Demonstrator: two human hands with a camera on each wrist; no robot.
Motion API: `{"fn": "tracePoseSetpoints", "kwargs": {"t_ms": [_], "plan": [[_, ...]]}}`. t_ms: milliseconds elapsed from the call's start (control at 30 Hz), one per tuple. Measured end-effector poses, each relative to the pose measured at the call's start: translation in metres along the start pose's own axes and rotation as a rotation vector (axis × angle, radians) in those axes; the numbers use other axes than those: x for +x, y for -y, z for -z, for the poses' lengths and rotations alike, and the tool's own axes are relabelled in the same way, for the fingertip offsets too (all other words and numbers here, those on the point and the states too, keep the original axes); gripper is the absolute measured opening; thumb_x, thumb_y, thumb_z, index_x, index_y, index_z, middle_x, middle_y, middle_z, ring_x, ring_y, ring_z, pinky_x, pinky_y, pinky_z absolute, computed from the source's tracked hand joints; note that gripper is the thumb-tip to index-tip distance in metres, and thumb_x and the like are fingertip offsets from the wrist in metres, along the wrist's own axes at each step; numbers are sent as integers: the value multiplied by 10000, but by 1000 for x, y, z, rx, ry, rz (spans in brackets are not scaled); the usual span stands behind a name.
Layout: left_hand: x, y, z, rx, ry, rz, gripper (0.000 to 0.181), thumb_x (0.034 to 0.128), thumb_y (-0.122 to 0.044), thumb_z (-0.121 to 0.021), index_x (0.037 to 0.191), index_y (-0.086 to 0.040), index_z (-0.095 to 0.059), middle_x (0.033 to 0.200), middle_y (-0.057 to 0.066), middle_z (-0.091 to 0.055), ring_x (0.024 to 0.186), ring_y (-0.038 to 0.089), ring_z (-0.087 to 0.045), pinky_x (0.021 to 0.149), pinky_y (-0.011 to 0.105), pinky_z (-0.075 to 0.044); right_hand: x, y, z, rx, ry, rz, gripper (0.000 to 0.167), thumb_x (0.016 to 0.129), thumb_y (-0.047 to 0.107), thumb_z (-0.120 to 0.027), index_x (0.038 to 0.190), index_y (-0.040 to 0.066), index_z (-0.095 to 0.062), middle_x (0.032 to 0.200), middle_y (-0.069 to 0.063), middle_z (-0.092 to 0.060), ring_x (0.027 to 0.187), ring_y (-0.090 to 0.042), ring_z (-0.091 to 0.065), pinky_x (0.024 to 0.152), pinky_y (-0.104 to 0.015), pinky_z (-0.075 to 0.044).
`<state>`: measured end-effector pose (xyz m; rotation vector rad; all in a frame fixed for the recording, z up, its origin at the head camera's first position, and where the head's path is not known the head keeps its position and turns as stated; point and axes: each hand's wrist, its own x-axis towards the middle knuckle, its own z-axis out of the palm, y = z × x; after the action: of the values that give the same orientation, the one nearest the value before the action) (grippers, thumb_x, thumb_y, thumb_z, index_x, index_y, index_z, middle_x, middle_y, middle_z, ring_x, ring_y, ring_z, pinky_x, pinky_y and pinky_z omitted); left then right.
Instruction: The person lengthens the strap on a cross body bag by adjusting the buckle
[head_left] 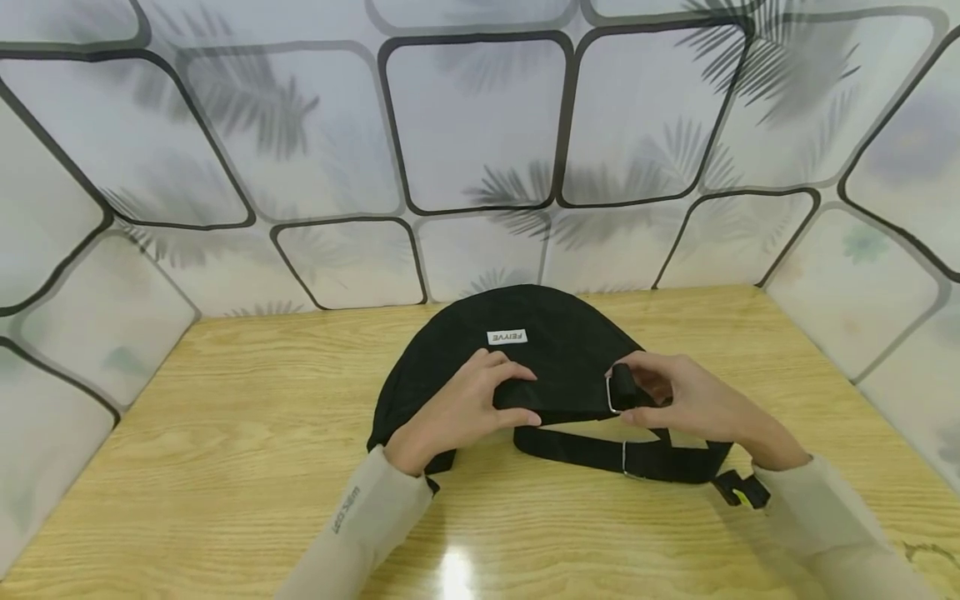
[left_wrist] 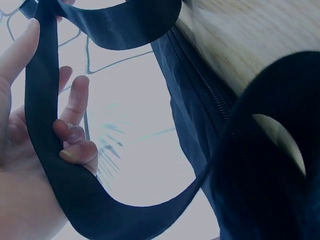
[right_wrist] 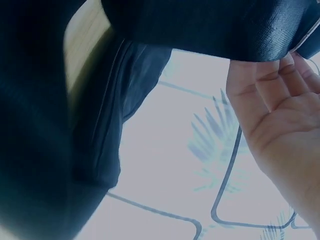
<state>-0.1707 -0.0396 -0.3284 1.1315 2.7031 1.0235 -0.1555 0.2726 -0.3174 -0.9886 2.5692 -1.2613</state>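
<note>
A black half-moon bag [head_left: 555,333] with a small white label [head_left: 507,337] lies on the table, its curved side away from me. My left hand [head_left: 472,396] is over its near left part; in the left wrist view, thumb and fingers hold a black strap [left_wrist: 42,110] running along the palm. At the bag's right end my right hand [head_left: 675,396] pinches a folded strap end [head_left: 622,387] beside a metal slider [head_left: 611,395]. The right wrist view shows those fingertips behind the wide strap [right_wrist: 200,30]. A zipper [left_wrist: 200,77] runs along the bag's edge.
A strap loop [head_left: 570,446] with a second metal slider [head_left: 624,458] lies in front of the bag. A black buckle with a yellow-green part [head_left: 741,490] sits by the right sleeve. Patterned cloth walls [head_left: 480,125] enclose the wooden table [head_left: 225,417].
</note>
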Motion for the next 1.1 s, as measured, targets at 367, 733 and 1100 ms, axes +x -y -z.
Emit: {"fn": "tracePoseSetpoints", "kwargs": {"t_ms": [367, 733, 1100], "plan": [[0, 0, 4, -1, -1, 3, 476, 890, -318, -798, 1281, -72, -680, 1123, 38, -614, 928, 178, -467, 807, 331, -457, -17, -12, 12, -35, -23, -15, 428, 901, 57, -762, 1283, -45, -596, 1005, -14, -676, 864, -85, -652, 725, -277, -530], [-9, 8, 8, 15, -29, 13, 466, 866, -297, -824, 1248, -59, -705, 1056, 19, -602, 894, 165, -453, 785, 323, -448, -27, -23, 12, -13, -8, 8, 402, 878, -31, -741, 1252, -41, -593, 933, 71, -669, 789, -113, -636, 712, -271, -508], [-22, 20, 17, 40, -42, 34, 387, 867, -268, -829, 1178, -59, -732, 1050, 10, -620, 979, 195, -552, 870, 371, -480, -30, -26, 13, -56, 12, -30, 413, 892, 58, -753, 1268, -23, -601, 993, 25, -680, 864, -83, -646, 750, -285, -525]]}}
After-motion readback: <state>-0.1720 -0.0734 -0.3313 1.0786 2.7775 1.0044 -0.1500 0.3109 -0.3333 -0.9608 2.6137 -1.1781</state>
